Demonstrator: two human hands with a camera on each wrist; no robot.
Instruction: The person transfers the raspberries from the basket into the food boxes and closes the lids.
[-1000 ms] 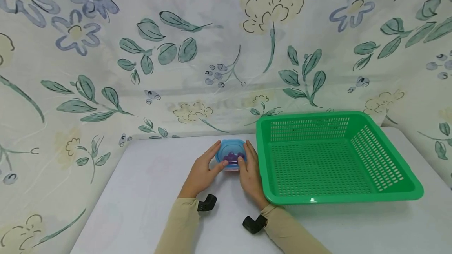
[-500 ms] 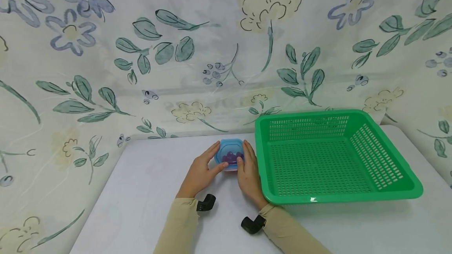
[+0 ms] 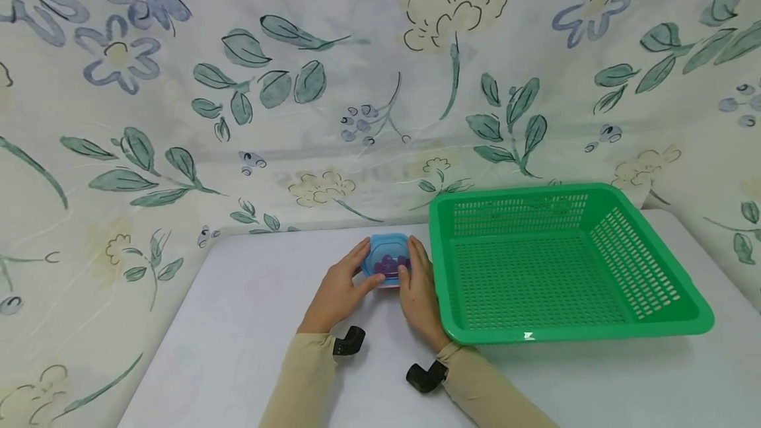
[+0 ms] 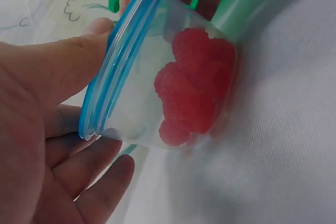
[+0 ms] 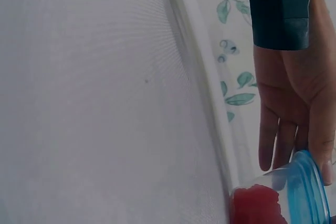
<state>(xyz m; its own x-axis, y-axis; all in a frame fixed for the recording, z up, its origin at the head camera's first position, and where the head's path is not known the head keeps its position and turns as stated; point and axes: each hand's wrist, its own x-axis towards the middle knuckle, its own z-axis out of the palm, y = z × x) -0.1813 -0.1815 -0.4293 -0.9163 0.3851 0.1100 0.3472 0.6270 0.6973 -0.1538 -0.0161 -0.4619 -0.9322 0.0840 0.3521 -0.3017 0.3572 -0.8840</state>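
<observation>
A small clear plastic food container [image 4: 142,93] with a blue lid [image 3: 385,243] stands on the white table, left of the basket. Through its wall, several red raspberries [image 4: 194,82] show in the bottom; under the lid in the head view they look purple. My left hand [image 3: 335,292] holds the left side, thumb on the lid's rim and fingers along the edge. From the right side, my right hand [image 3: 420,296] holds it too, its thumb at the near edge of the lid and its fingers beside the wall.
A large green plastic basket [image 3: 579,334] stands close to the right of my right hand and wrist. Behind the white table [image 3: 238,322] hangs a flower-print cloth [image 3: 368,84]. Black wrist mounts [image 3: 349,341] sit on both sleeves.
</observation>
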